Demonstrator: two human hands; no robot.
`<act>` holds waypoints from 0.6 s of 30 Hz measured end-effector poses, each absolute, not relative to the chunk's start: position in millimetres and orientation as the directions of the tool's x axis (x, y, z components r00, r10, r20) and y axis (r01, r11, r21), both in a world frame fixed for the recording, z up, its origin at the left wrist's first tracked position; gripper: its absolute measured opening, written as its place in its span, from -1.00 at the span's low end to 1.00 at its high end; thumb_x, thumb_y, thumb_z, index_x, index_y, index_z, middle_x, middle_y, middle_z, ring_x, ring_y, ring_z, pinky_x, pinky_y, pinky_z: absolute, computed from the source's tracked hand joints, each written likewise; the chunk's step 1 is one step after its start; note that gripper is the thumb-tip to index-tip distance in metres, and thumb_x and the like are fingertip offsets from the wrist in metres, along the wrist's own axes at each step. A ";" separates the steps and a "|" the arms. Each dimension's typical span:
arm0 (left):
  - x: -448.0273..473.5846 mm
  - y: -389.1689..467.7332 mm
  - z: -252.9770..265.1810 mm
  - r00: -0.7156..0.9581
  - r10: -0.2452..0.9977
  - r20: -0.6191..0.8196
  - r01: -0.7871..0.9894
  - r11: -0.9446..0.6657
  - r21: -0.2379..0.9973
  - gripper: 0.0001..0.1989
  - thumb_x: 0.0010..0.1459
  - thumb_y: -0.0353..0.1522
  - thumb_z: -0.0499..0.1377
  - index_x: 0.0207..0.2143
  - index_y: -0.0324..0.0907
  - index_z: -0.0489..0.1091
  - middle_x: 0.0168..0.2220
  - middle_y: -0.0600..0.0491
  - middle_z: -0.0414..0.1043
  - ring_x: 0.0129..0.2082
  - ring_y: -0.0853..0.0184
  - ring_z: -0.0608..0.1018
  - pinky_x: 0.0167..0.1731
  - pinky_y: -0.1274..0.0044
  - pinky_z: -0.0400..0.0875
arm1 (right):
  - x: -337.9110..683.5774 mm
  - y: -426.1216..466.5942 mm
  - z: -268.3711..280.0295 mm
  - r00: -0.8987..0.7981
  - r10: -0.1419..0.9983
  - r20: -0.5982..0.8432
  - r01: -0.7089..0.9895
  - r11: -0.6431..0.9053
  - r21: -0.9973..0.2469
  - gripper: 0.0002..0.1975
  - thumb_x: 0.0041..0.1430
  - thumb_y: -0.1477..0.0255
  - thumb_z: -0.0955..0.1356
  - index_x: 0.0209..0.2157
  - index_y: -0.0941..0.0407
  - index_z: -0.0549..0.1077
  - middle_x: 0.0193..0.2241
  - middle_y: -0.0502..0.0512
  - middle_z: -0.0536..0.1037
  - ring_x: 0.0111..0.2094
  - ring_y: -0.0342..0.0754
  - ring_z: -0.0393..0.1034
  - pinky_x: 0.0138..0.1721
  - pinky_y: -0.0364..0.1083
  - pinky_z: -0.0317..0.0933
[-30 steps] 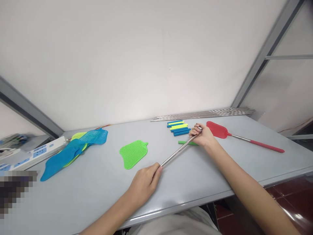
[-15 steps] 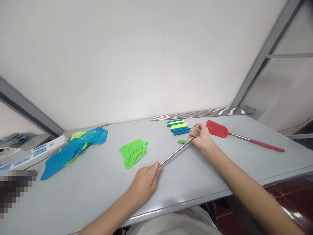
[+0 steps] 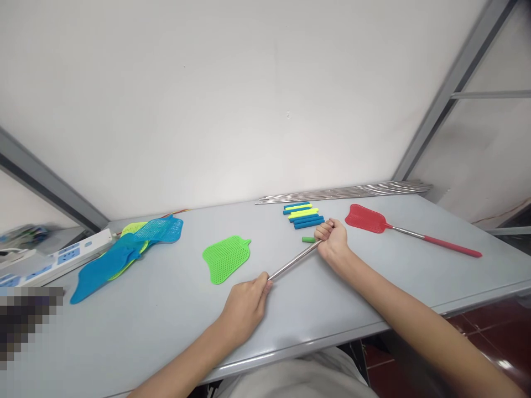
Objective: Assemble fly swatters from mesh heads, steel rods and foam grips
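A thin metal rod (image 3: 293,261) slants between my hands above the table. My left hand (image 3: 248,301) is closed round its lower end, and my right hand (image 3: 333,240) has its fingers wrapped round the upper end. Behind the right hand lies a green handle sleeve (image 3: 307,240), partly hidden by it. To the left of the rod, a bright green fly swatter head (image 3: 227,258) rests flat on the table. A whole red fly swatter (image 3: 367,218) with a metal shaft and red grip lies to the right.
Blue and yellow handle sleeves (image 3: 305,214) lie in a group near the wall. Several metal rods (image 3: 344,193) run along the wall. Blue and yellow swatter heads (image 3: 108,262) are piled at left beside a white power strip (image 3: 78,253). The table's front edge (image 3: 298,347) is close to my body.
My right hand has slid slightly left and down along the rod, towards my left hand, and covers more of the green sleeve. The left hand has hardly moved.
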State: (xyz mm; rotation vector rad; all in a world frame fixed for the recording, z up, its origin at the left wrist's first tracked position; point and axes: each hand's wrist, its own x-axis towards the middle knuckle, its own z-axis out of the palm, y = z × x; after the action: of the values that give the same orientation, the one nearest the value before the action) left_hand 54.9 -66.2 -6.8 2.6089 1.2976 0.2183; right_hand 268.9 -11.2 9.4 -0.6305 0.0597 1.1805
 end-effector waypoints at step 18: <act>58.2 -65.7 -4.4 0.605 0.796 0.012 0.775 -0.593 0.219 -0.73 0.15 -0.33 -0.29 -0.50 -0.17 0.08 -0.66 0.13 0.22 -0.65 0.41 0.30 -0.62 0.59 0.01 | 230.1 -23.9 -2.9 0.324 0.865 -0.382 -0.913 0.181 -0.366 -0.77 -0.08 0.51 0.12 -0.70 0.13 -0.07 -0.83 -0.20 -0.13 -0.83 -0.32 -0.28 -0.83 -0.27 -0.33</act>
State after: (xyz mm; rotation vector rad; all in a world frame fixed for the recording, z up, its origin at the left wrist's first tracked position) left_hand 58.2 -65.7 -4.4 2.6392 1.3061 0.1602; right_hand 230.1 -23.9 -2.9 -0.5897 0.0955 1.2586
